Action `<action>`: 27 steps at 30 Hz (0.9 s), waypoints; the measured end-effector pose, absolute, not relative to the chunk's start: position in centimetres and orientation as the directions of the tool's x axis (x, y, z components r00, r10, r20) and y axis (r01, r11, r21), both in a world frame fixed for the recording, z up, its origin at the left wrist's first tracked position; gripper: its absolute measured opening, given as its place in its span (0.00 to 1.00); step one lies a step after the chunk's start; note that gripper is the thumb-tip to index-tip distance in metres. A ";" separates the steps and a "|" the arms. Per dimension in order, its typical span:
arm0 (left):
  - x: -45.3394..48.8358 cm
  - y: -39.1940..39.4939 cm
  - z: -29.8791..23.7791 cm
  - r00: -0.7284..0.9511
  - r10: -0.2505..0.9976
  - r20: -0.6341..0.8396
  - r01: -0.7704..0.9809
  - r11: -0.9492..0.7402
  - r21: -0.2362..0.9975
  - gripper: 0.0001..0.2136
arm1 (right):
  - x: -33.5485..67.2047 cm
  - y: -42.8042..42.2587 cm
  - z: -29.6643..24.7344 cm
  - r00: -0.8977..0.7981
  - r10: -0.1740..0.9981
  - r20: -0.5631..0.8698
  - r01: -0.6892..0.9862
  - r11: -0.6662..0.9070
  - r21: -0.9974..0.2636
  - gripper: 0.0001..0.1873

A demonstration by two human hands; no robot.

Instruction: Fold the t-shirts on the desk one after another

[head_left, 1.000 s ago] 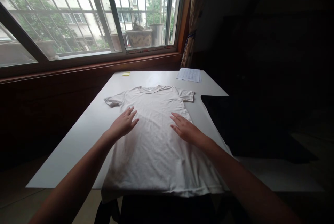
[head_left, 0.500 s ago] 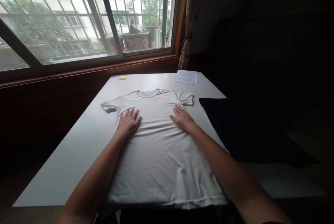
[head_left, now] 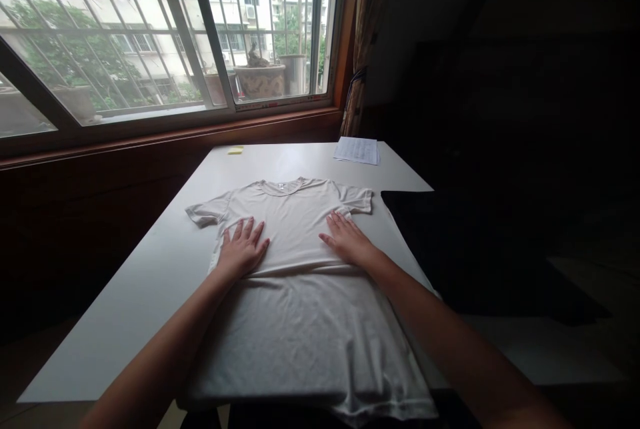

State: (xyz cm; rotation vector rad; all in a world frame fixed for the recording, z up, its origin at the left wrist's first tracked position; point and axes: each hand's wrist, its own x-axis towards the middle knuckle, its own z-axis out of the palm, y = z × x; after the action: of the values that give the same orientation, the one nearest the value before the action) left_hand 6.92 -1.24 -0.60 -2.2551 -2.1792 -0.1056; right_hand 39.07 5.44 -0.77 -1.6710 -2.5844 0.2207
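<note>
A pale short-sleeved T-shirt [head_left: 295, 322] lies spread on a white table [head_left: 135, 302], its neckline toward the window and its hem hanging over the near edge. My left hand [head_left: 243, 245] rests flat on the left side of the chest, fingers spread. On the right side of the chest, just below the sleeve, my right hand [head_left: 347, 237] lies flat with its fingers stretched out. Neither hand grips the cloth. A crosswise fold runs between the two hands, and smaller wrinkles show lower down.
Printed papers [head_left: 357, 150] lie at the table's far right, and a yellow sticky note [head_left: 235, 149] at its far left. A dark black area [head_left: 450, 249] borders the table on the right. Beyond the far edge are a barred window [head_left: 150, 35] and a tied curtain [head_left: 356, 82].
Both hands have slid slightly toward me, drawing the shirt along. Its neckline sits nearer, the hem hangs further over the edge, and the crosswise fold is sharper.
</note>
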 end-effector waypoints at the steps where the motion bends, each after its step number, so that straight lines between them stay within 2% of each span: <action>1: 6.9 -1.3 -0.6 0.033 0.998 0.048 0.998 -0.035 0.044 0.31 | 38.7 5.7 -0.6 -0.414 0.910 -0.006 0.899 0.408 -0.157 0.43; 4: 7.1 -1.3 -0.5 0.024 0.999 0.042 0.999 -0.026 0.042 0.31 | 37.8 7.2 -0.4 -0.424 0.904 0.057 0.889 0.427 -0.162 0.42; 11: 7.5 -1.4 -0.5 0.003 1.000 0.023 0.999 -0.004 0.047 0.31 | 38.0 9.5 -1.6 -0.398 0.917 -0.010 0.904 0.390 -0.175 0.42; 20: 8.6 -4.0 -1.0 -0.012 1.000 0.019 0.998 0.011 0.055 0.31 | 39.4 7.1 -2.7 -0.420 0.906 0.040 0.897 0.422 -0.130 0.41; 27: 8.7 -7.7 -0.5 0.028 0.999 -0.047 0.997 -0.025 0.073 0.32 | 40.1 3.3 -2.6 -0.441 0.893 0.091 0.889 0.449 -0.096 0.39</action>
State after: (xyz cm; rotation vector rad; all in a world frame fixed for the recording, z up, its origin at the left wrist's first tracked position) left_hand 8.74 -7.67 -0.51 -2.3116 -2.2506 -0.0281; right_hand 40.05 3.31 -2.62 -1.5850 -2.5630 0.0510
